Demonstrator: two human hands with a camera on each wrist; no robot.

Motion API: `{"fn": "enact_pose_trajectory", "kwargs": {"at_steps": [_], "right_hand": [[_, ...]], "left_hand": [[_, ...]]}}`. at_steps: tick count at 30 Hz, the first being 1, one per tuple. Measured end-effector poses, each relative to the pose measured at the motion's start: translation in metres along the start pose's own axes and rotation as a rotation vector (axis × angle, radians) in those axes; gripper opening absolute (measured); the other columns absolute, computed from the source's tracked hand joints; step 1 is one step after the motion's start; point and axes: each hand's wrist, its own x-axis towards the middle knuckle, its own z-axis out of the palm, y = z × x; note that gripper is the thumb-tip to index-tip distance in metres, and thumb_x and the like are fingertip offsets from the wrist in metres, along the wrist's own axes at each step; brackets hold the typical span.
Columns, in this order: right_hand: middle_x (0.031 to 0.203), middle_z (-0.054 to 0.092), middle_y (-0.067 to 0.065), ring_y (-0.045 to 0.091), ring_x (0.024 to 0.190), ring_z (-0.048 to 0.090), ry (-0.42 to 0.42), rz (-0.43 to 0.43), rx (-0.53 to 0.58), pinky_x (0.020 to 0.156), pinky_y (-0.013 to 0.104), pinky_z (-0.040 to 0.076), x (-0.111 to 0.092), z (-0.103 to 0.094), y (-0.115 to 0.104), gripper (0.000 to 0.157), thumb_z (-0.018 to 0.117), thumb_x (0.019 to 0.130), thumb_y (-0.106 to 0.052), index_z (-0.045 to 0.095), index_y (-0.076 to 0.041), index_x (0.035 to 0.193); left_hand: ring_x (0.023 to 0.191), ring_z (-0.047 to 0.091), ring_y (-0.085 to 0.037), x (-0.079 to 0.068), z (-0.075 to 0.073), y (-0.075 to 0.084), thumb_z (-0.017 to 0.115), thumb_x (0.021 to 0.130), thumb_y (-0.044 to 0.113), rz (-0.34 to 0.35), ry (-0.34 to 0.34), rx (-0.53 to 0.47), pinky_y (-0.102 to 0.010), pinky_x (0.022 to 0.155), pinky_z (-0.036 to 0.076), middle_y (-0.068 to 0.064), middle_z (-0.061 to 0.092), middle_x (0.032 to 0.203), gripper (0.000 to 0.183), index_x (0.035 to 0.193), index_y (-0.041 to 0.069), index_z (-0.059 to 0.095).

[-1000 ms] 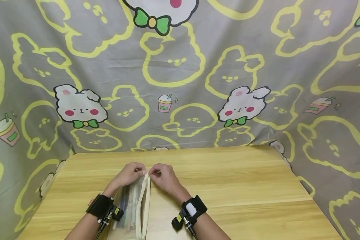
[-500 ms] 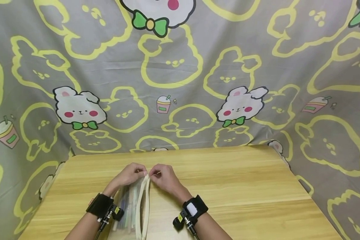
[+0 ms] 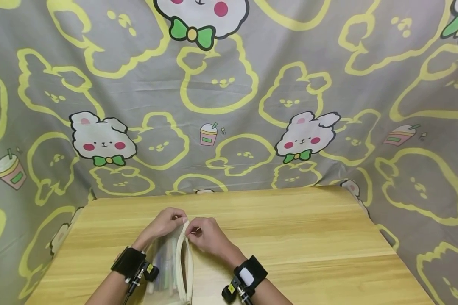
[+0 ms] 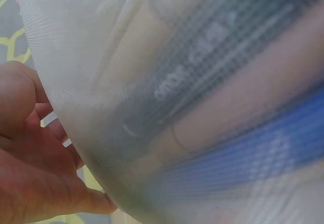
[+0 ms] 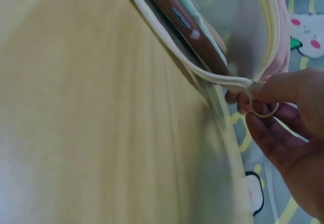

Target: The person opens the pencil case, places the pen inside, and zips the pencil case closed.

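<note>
A see-through mesh pencil pouch [image 3: 162, 294] with a cream zipper [image 3: 180, 273] lies lengthwise on the table, its zipper side parted. Several pens show through the mesh; a brown pen [image 5: 185, 27] and a blue one [image 4: 253, 155] are inside. At the pouch's far end, my left hand [image 3: 168, 222] pinches the corner by the zipper's end. My right hand [image 3: 210, 237], just right of it, pinches the zipper pull, whose ring [image 5: 262, 117] hangs among the fingers in the right wrist view.
The wooden table [image 3: 290, 250] reaches to a grey curtain [image 3: 248, 97] with rabbit and yellow outline prints, hung behind and at both sides. Each wrist wears a black band with a small camera.
My right hand has come slightly nearer along the zipper with the pull, away from the far corner. My left hand keeps its hold at that corner.
</note>
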Motion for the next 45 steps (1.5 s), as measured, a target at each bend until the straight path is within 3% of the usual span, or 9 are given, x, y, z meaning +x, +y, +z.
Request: {"fn": "enact_pose_trajectory", "kwargs": {"at_steps": [18, 26, 36, 42, 45], "right_hand": [[0.081, 0.072, -0.005, -0.005, 0.077, 0.063, -0.18, -0.09, 0.052, 0.07, 0.008, 0.054, -0.038, -0.007, -0.03, 0.013, 0.071, 0.082, 0.003, 0.074, -0.01, 0.08], [0.08, 0.07, -0.009, -0.012, 0.077, 0.057, -0.255, -0.197, 0.029, 0.068, 0.003, 0.051, -0.056, -0.004, -0.047, 0.013, 0.072, 0.083, -0.001, 0.073, -0.013, 0.079], [0.082, 0.067, -0.015, -0.016, 0.08, 0.056, -0.487, -0.15, 0.088, 0.072, 0.002, 0.049, -0.075, -0.009, -0.073, 0.014, 0.064, 0.092, -0.005, 0.073, -0.015, 0.087], [0.079, 0.061, -0.019, -0.016, 0.076, 0.052, -0.484, -0.228, 0.022, 0.07, 0.0, 0.047, -0.08, -0.013, -0.075, 0.012, 0.068, 0.088, -0.007, 0.073, -0.017, 0.083], [0.081, 0.062, -0.018, -0.018, 0.077, 0.051, -0.496, -0.243, 0.033, 0.07, 0.001, 0.048, -0.082, -0.013, -0.074, 0.01, 0.067, 0.092, -0.013, 0.073, -0.017, 0.085]], "left_hand": [[0.071, 0.054, -0.017, 0.006, 0.002, 0.005, 0.061, 0.095, 0.005, -0.008, 0.013, 0.013, -0.032, 0.065, 0.045, -0.005, 0.067, 0.079, 0.02, 0.077, 0.006, 0.069], [0.069, 0.051, -0.018, 0.004, 0.002, 0.006, 0.059, 0.096, 0.002, 0.001, 0.009, 0.026, -0.033, 0.065, 0.044, -0.007, 0.066, 0.078, 0.021, 0.077, 0.004, 0.067], [0.073, 0.053, -0.019, 0.002, 0.004, 0.007, 0.06, 0.097, 0.006, -0.019, 0.009, -0.005, -0.034, 0.067, 0.045, -0.006, 0.066, 0.081, 0.02, 0.079, 0.007, 0.068], [0.069, 0.049, -0.018, 0.003, 0.007, 0.008, 0.06, 0.097, 0.006, -0.007, 0.008, -0.029, -0.032, 0.063, 0.041, -0.007, 0.064, 0.078, 0.02, 0.077, 0.005, 0.067], [0.069, 0.049, -0.017, 0.004, 0.006, 0.009, 0.059, 0.097, 0.006, -0.021, -0.006, -0.021, -0.032, 0.063, 0.042, -0.006, 0.063, 0.078, 0.02, 0.078, 0.005, 0.067]]}}
